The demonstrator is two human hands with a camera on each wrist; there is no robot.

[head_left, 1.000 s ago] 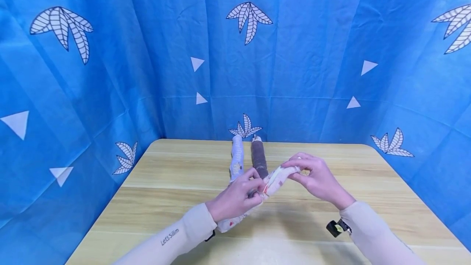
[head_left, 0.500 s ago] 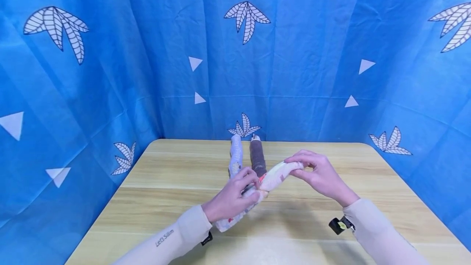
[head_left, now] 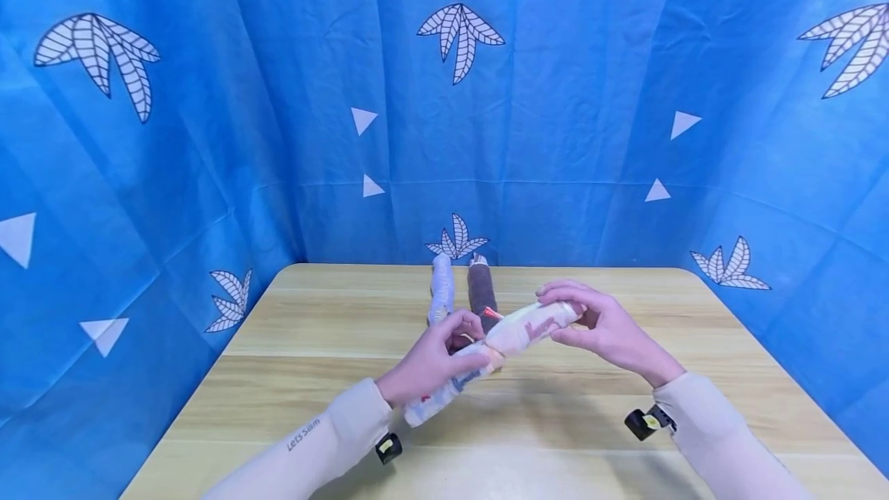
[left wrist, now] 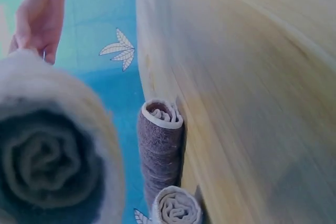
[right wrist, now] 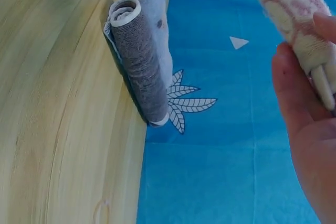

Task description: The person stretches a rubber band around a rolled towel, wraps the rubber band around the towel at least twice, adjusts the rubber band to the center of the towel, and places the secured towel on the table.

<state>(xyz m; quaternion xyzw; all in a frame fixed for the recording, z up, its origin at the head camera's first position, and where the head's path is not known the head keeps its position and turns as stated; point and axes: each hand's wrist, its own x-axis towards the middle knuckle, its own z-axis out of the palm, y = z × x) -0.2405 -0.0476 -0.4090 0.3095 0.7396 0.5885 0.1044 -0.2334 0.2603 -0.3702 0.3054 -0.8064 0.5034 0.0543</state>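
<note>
A rolled white towel (head_left: 528,328) with pinkish markings slants above the table, its right end higher. My left hand (head_left: 434,353) holds its lower left half, thumb in front and fingers bent behind. At the upper right end, my right hand (head_left: 611,330) grips it between thumb and fingers. A small red tag (head_left: 491,314) sticks up from the roll's far side. In the left wrist view, the spiral end of the towel roll (left wrist: 47,161) looms close and blurred. The right wrist view has the right hand (right wrist: 307,140) around the pink-patterned roll (right wrist: 296,6).
Behind the hands, a lavender rolled towel (head_left: 441,288) and a dark grey-brown rolled towel (head_left: 481,284) lie side by side on the wooden table (head_left: 312,330). A blue patterned curtain (head_left: 556,99) encloses the table's back and sides. Both wrists carry small black cameras.
The towel roll has turned about its length: the red tag has gone from its front to its far upper side. The right hand has shifted slightly right with the roll's end.
</note>
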